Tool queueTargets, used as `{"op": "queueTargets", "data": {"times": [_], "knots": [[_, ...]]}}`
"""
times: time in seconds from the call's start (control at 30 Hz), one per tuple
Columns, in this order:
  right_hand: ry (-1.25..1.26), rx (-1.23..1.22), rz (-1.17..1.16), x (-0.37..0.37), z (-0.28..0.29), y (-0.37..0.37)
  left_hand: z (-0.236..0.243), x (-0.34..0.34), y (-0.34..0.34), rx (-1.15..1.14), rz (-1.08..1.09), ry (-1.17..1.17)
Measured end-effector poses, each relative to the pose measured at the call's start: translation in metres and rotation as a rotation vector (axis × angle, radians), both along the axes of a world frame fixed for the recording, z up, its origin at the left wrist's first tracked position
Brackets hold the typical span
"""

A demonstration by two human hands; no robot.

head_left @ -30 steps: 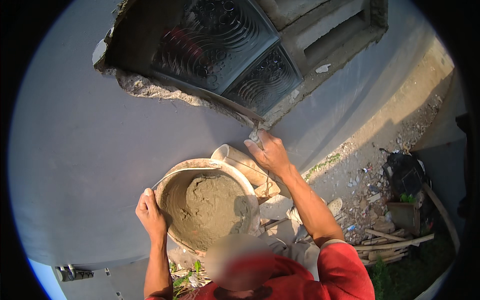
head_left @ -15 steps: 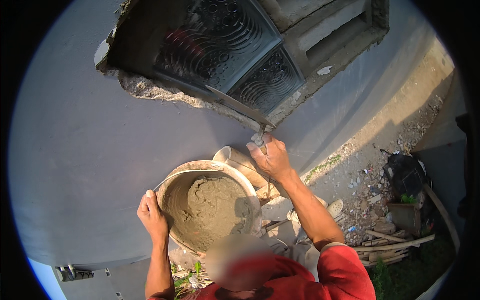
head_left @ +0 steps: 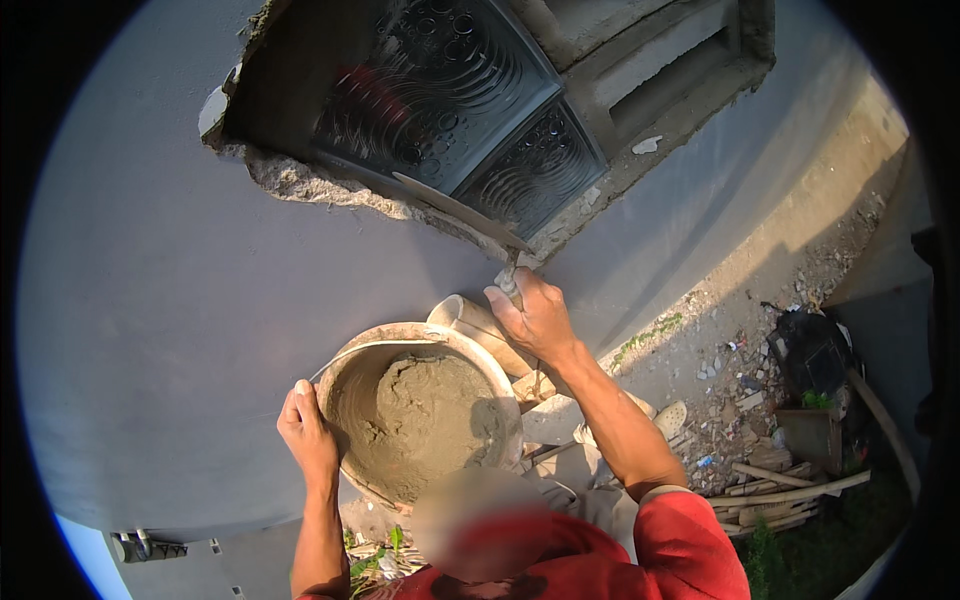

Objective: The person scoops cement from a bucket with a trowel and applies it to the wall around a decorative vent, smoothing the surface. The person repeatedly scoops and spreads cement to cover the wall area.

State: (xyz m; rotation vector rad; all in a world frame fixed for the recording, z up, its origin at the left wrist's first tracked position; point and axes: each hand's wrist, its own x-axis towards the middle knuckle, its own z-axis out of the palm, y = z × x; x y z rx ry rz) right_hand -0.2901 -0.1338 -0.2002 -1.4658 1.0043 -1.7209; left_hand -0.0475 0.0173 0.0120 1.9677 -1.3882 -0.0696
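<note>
Raised since a second ago, the right hand [head_left: 535,318] now grips a trowel [head_left: 460,211] by its handle, fingers closed tight around it, with the long blade laid along the rough lower edge of the wall opening [head_left: 330,185] just below the patterned glass blocks [head_left: 450,110]. Left hand [head_left: 305,432] stays curled over the near-left rim of the mortar bucket [head_left: 420,420], steadying it; the pail sits between both arms, about half full of wet grey mix. Pointing the joint under the blocks appears to be the step in hand, and the next stroke would call for pressing mortar evenly along that ragged ledge without smearing the glass. Smooth grey render covers the wall [head_left: 150,300] to the left; to the right, far below, lie rubble [head_left: 740,400], timber offcuts [head_left: 790,485] and a dark bag [head_left: 810,350] on bare ground.
</note>
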Motion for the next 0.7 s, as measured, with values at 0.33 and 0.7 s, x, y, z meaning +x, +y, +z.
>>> {"op": "queueTargets", "data": {"times": [0.33,0.7], "knots": [[-0.089,-0.040,-0.056,0.0029,0.0026,0.0081,0.0006,-0.0021,-0.0004,0.007,0.008,0.001],[-0.059,0.022,-0.014,0.0023,-0.0018,0.0061,-0.0028,0.0027,-0.0004,-0.019,0.002,0.037]]}}
